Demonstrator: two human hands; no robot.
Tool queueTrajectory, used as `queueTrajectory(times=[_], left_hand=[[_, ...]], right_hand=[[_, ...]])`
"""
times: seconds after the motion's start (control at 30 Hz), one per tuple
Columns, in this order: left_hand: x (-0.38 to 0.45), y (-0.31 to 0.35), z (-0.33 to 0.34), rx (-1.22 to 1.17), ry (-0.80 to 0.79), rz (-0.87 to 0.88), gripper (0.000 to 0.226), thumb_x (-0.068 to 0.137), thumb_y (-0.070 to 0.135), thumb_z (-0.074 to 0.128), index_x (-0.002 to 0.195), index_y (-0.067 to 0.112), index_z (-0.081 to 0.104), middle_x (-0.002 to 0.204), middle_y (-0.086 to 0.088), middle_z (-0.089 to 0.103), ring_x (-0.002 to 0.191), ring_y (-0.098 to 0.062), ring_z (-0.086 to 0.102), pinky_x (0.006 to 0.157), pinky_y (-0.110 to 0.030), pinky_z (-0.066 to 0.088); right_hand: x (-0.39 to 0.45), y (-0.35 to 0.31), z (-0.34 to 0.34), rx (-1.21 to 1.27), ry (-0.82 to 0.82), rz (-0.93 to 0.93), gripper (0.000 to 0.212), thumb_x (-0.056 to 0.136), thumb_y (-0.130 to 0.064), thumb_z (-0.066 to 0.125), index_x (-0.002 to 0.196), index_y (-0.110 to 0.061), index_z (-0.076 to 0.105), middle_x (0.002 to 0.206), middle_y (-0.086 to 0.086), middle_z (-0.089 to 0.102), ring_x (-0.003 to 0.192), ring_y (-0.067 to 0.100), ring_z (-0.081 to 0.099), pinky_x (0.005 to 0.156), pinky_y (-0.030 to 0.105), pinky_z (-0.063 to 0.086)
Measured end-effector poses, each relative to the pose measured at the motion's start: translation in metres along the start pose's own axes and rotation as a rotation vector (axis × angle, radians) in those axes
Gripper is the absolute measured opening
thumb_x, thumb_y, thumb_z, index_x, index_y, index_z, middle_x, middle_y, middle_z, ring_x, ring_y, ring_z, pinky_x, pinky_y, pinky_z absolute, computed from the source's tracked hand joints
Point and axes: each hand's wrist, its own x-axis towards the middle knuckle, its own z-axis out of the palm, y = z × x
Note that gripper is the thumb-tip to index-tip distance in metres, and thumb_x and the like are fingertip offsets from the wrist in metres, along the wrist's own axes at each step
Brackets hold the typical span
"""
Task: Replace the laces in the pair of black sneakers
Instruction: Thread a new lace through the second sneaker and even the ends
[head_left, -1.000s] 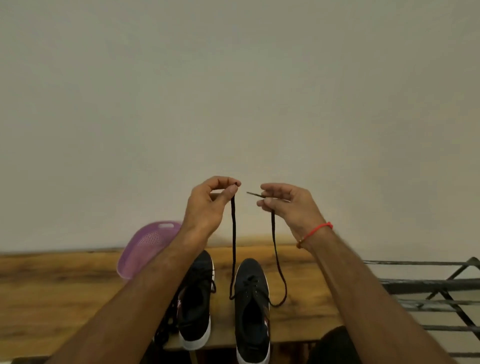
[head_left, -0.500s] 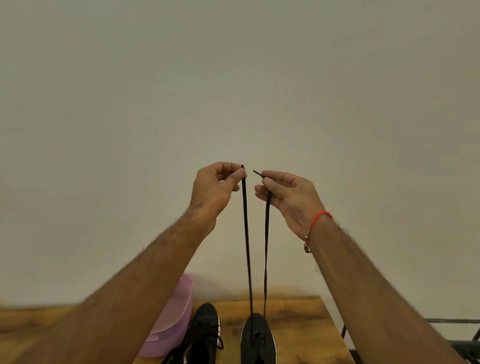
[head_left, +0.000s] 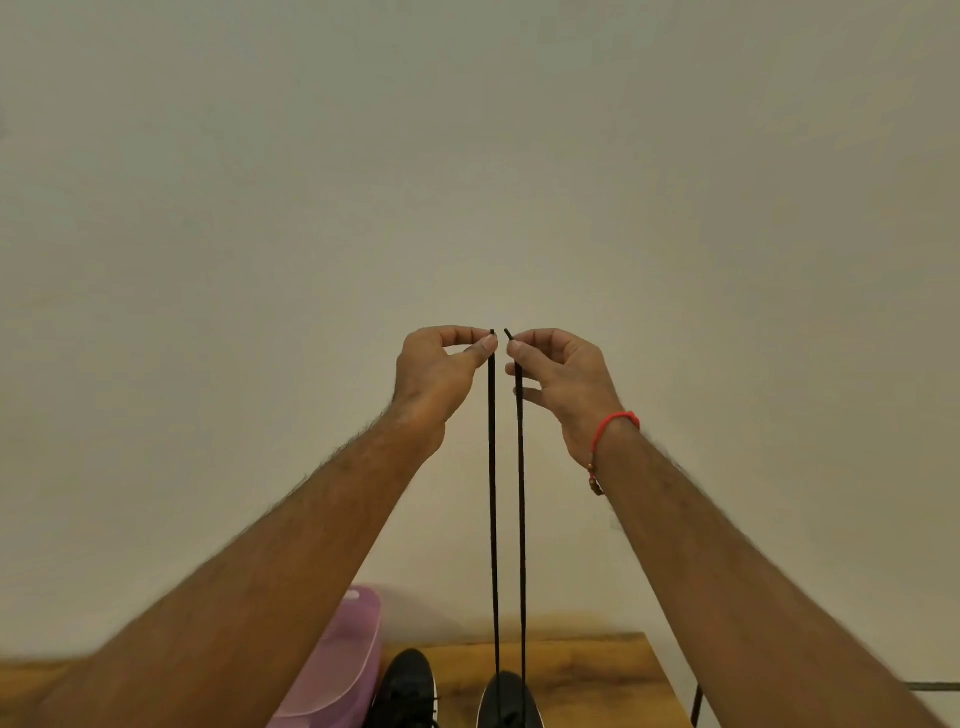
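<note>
Two hands are raised in front of a plain pale wall (head_left: 467, 156), and each one pinches one end of the same black shoelace (head_left: 492, 493). The left hand (head_left: 436, 379) holds its end between the thumb and the curled forefinger, and the short tip stands almost straight up above the thumb. The right hand (head_left: 566, 384) pinches the other end in the same way, and its tip leans a little up and to the left, toward the other tip; the two tips are near but apart. From the hands the two strands of the lace hang down taut, side by side and nearly parallel, so the long axis of the lace is vertical. Both strands go down to the right sneaker (head_left: 511, 701), whose black toe shows at the bottom edge and points away from the person, toward the wall. The left sneaker (head_left: 408, 686), also black, stands just beside it with its toe the same way. Both shoes stand on a wooden table (head_left: 597, 670). A translucent purple plastic container (head_left: 343, 670) is at the left of the shoes, partly hidden by the left forearm. On the right wrist there is a red thread bracelet (head_left: 613, 423).
</note>
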Motion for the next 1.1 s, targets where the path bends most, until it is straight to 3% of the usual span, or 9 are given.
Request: queueTrajectory(times=[0.1, 0.27, 0.57, 0.77, 0.83, 0.97, 1.03, 1.1], left_hand=[[0.001, 0.001, 0.002, -0.008, -0.005, -0.001, 0.016, 0.092, 0.028, 0.074, 0.106, 0.02, 0.075, 0.112, 0.012, 0.064, 0.111, -0.005, 0.049, 0.093, -0.03, 0.036], [0.002, 0.005, 0.005, -0.008, -0.016, 0.0, 0.016, 0.092, 0.026, 0.073, 0.107, 0.019, 0.075, 0.101, 0.018, 0.062, 0.11, -0.005, 0.048, 0.093, -0.03, 0.036], [0.004, 0.005, 0.005, 0.012, -0.006, 0.007, 0.017, 0.092, 0.026, 0.074, 0.107, 0.019, 0.076, 0.121, 0.007, 0.066, 0.116, -0.008, 0.05, 0.095, -0.031, 0.036], [0.005, -0.006, 0.002, 0.047, -0.023, 0.006, 0.017, 0.093, 0.027, 0.072, 0.109, 0.02, 0.074, 0.117, 0.009, 0.067, 0.114, -0.007, 0.054, 0.095, -0.031, 0.04], [0.004, -0.015, 0.0, 0.048, -0.027, 0.003, 0.019, 0.096, 0.027, 0.07, 0.112, 0.019, 0.072, 0.111, 0.007, 0.07, 0.109, -0.01, 0.062, 0.089, -0.022, 0.045], [-0.004, -0.039, -0.003, 0.082, -0.035, -0.011, 0.018, 0.101, 0.026, 0.061, 0.118, 0.019, 0.065, 0.099, 0.008, 0.076, 0.095, -0.006, 0.069, 0.06, -0.004, 0.041], [-0.011, -0.057, -0.004, 0.116, -0.034, -0.018, 0.018, 0.102, 0.027, 0.06, 0.119, 0.021, 0.062, 0.094, 0.007, 0.076, 0.085, -0.009, 0.072, 0.063, -0.007, 0.045], [-0.021, -0.082, -0.005, 0.16, -0.049, -0.015, 0.017, 0.103, 0.025, 0.057, 0.121, 0.024, 0.059, 0.092, 0.003, 0.074, 0.071, -0.012, 0.073, 0.069, -0.023, 0.055]], right_hand=[[0.004, 0.0, 0.0, 0.0, 0.025, 0.013, 0.006, 0.09, -0.02, 0.071, 0.095, -0.016, 0.073, 0.092, 0.001, 0.071, 0.095, 0.02, 0.07, 0.088, 0.044, 0.059], [0.005, -0.001, 0.001, -0.026, 0.027, 0.015, 0.01, 0.089, -0.025, 0.072, 0.097, -0.018, 0.074, 0.102, 0.004, 0.074, 0.098, 0.019, 0.071, 0.092, 0.046, 0.057], [0.003, -0.005, 0.003, -0.042, 0.017, 0.017, 0.011, 0.091, -0.025, 0.071, 0.099, -0.018, 0.073, 0.101, -0.001, 0.073, 0.096, 0.015, 0.07, 0.091, 0.042, 0.058], [0.004, 0.002, 0.001, -0.022, 0.007, 0.037, 0.012, 0.092, -0.021, 0.068, 0.102, -0.014, 0.071, 0.097, 0.001, 0.075, 0.093, 0.018, 0.073, 0.089, 0.042, 0.059], [0.002, 0.008, -0.002, -0.008, -0.002, 0.054, 0.013, 0.095, -0.019, 0.065, 0.105, -0.012, 0.069, 0.094, 0.003, 0.076, 0.09, 0.021, 0.074, 0.087, 0.042, 0.06], [-0.004, 0.034, -0.007, -0.023, -0.029, 0.097, 0.012, 0.096, -0.017, 0.064, 0.104, -0.01, 0.067, 0.09, 0.007, 0.075, 0.079, 0.025, 0.073, 0.08, 0.043, 0.062], [-0.01, 0.053, -0.01, -0.043, -0.048, 0.13, 0.012, 0.096, -0.015, 0.064, 0.106, -0.01, 0.066, 0.089, 0.009, 0.075, 0.072, 0.025, 0.07, 0.076, 0.044, 0.063], [-0.018, 0.078, -0.014, -0.066, -0.074, 0.167, 0.013, 0.096, -0.013, 0.063, 0.109, -0.012, 0.065, 0.088, 0.011, 0.073, 0.067, 0.023, 0.065, 0.071, 0.042, 0.062]])
